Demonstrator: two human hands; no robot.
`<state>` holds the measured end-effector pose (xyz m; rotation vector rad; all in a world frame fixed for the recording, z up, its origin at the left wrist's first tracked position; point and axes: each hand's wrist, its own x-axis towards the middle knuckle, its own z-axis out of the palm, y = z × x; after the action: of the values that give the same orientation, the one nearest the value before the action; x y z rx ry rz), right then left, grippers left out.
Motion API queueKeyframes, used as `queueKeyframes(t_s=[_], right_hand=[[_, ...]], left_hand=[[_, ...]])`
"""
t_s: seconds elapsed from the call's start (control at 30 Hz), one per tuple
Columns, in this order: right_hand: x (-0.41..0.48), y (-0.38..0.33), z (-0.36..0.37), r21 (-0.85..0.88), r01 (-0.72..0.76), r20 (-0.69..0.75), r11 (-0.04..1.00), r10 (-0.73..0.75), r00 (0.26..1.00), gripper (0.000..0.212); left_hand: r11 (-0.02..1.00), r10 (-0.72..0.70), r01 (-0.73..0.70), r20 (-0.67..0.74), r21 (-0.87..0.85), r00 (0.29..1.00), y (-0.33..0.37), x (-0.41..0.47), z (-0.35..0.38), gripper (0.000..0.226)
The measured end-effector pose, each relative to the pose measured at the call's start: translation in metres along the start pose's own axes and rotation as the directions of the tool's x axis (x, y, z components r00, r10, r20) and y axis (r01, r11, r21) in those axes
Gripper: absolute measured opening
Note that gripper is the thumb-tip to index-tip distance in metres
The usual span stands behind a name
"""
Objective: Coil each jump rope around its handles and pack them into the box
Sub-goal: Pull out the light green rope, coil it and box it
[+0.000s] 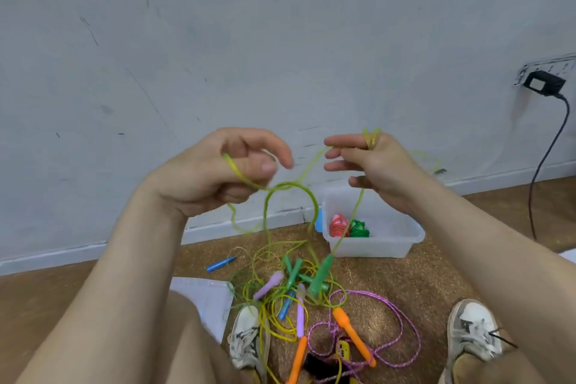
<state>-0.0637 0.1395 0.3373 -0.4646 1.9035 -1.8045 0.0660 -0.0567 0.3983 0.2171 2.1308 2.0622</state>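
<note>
**Untangling the yellow-green rope above the box**

Head view. Both hands are raised above the box, in front of the wall. The left hand has its fingers curled, with the thumb pressing the yellow-green rope against them. The right hand pinches a small loop of the same rope at its thumb side, and its other fingers point loosely spread toward the left hand. The rope arcs between the hands. One strand drops to a green handle hanging just in front of the box.

On the floor in front of the box is a tangled pile of ropes and handles, with a pink rope and orange handles nearer me. Inside the box are a red coil and a green coil.

I read this step as freeing the rope from the pile, with coiling not begun. Next I'd need to find the second handle, which I can't pick out, pull the rope clear without dragging its neighbours, and put the two handles together.
</note>
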Motion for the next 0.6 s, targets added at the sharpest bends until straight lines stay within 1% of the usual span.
queueKeyframes(t_s=[0.03, 0.07, 0.1, 0.13, 0.17, 0.2, 0.23, 0.27, 0.3, 0.33, 0.37, 0.4, 0.47, 0.5, 0.57, 0.6], right_hand=[[0.002, 0.001, 0.001, 0.040, 0.005, -0.046, 0.999, -0.003, 0.999, 0.027], [0.003, 0.002, 0.001, 0.083, 0.006, -0.105, 0.997, 0.003, 0.995, 0.027], [0.005, 0.002, 0.000, 0.127, 0.003, -0.157, 0.992, 0.017, 0.987, 0.027], [0.005, 0.002, -0.002, 0.173, 0.004, -0.198, 0.985, 0.031, 0.980, 0.027], [0.006, 0.002, -0.003, 0.214, 0.013, -0.229, 0.977, 0.037, 0.973, 0.027], [0.006, 0.000, -0.003, 0.248, 0.032, -0.251, 0.968, 0.033, 0.967, 0.026], [0.006, -0.002, -0.003, 0.279, 0.051, -0.259, 0.959, 0.023, 0.966, 0.025], [0.006, -0.005, -0.003, 0.312, 0.065, -0.252, 0.948, 0.016, 0.968, 0.024], [0.005, -0.008, -0.002, 0.350, 0.073, -0.229, 0.934, 0.010, 0.973, 0.023], [0.004, -0.012, -0.001, 0.395, 0.076, -0.191, 0.916, 0.001, 0.982, 0.022], [0.003, -0.016, 0.001, 0.441, 0.074, -0.144, 0.894, -0.010, 0.989, 0.021], [0.001, -0.020, 0.002, 0.483, 0.068, -0.094, 0.873, -0.025, 0.995, 0.019], [-0.005, -0.029, 0.005, 0.542, 0.051, 0.000, 0.839, -0.061, 0.998, 0.016], [-0.007, -0.033, 0.006, 0.561, 0.044, 0.038, 0.826, -0.079, 0.996, 0.015], [-0.012, -0.038, 0.005, 0.598, 0.038, 0.086, 0.800, -0.111, 0.990, 0.016], [-0.014, -0.040, 0.004, 0.620, 0.038, 0.099, 0.784, -0.126, 0.987, 0.017]], left_hand=[[0.996, -0.045, 0.039, 0.081, 0.075, 0.996, 0.002, -0.002, 0.002, 0.031], [0.983, -0.100, 0.085, 0.084, 0.163, 0.991, 0.003, -0.002, 0.004, 0.035], [0.951, -0.163, 0.145, 0.043, 0.272, 0.986, 0.003, -0.002, 0.005, 0.036], [0.891, -0.236, 0.214, 0.005, 0.401, 0.972, 0.001, -0.002, 0.006, 0.040], [0.806, -0.320, 0.282, -0.018, 0.520, 0.947, -0.003, -0.002, 0.008, 0.045], [0.731, -0.410, 0.337, -0.012, 0.593, 0.912, -0.007, -0.002, 0.011, 0.050], [0.691, -0.487, 0.378, 0.009, 0.616, 0.874, -0.011, -0.002, 0.016, 0.052], [0.686, -0.540, 0.418, 0.031, 0.596, 0.841, -0.016, -0.002, 0.022, 0.051], [0.698, -0.567, 0.456, 0.037, 0.552, 0.823, -0.021, 0.001, 0.028, 0.048], [0.715, -0.567, 0.484, 0.013, 0.504, 0.824, -0.026, 0.004, 0.032, 0.046], [0.726, -0.545, 0.498, -0.045, 0.474, 0.837, -0.033, 0.009, 0.035, 0.043], [0.722, -0.502, 0.495, -0.127, 0.483, 0.856, -0.041, 0.015, 0.033, 0.042], [0.670, -0.392, 0.464, -0.254, 0.579, 0.884, -0.055, 0.027, 0.028, 0.042], [0.661, -0.373, 0.459, -0.271, 0.594, 0.887, -0.060, 0.032, 0.027, 0.043], [0.706, -0.418, 0.477, -0.237, 0.523, 0.877, -0.065, 0.040, 0.033, 0.042], [0.727, -0.432, 0.481, -0.218, 0.489, 0.875, -0.068, 0.043, 0.039, 0.038]])
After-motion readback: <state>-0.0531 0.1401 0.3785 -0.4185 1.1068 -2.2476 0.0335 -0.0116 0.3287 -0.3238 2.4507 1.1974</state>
